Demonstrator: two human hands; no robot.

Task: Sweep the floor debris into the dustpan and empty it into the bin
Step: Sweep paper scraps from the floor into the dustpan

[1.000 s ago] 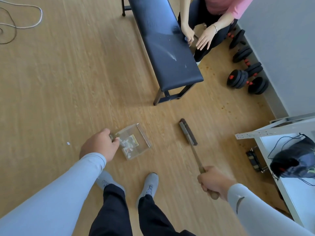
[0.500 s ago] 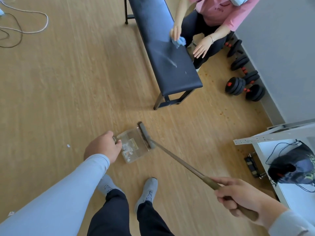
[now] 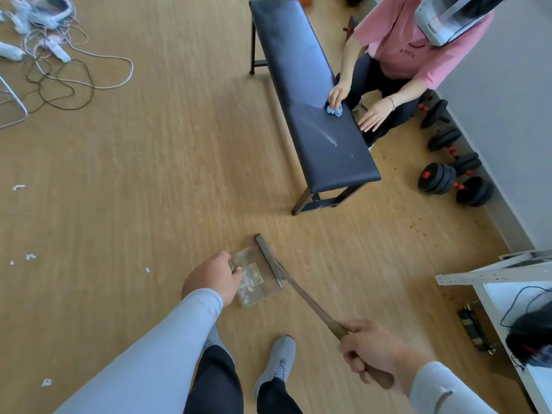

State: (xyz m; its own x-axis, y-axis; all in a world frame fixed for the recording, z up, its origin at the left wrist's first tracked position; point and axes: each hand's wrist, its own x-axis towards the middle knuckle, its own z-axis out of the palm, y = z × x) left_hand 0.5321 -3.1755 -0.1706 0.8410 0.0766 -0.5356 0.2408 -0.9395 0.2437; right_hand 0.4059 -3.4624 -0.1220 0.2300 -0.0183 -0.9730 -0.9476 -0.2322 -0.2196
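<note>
In the head view, a clear plastic dustpan (image 3: 254,279) is held flat on the wooden floor (image 3: 149,174) by the left hand (image 3: 210,279), whose fingers are curled round the handle at the pan's near-left end. Pale scraps of debris (image 3: 249,283) are seen lying inside the pan. The wooden handle of a broom (image 3: 298,294) is gripped by the right hand (image 3: 373,352), fingers wrapped fully round it, and the narrow dark broom head (image 3: 268,259) is laid against the pan's open right edge, touching it. More small white scraps (image 3: 30,257) are scattered on the floor well to the left of the pan. Grey shoes (image 3: 276,363) are seen just below the pan. Beyond it, a dark padded bench (image 3: 310,94) is being touched with a blue cloth (image 3: 334,109) by a seated person in a pink shirt (image 3: 409,46). Black dumbbells (image 3: 454,177) are lined along the wall, and tangled cables (image 3: 59,76) are spread at the upper left.
</note>
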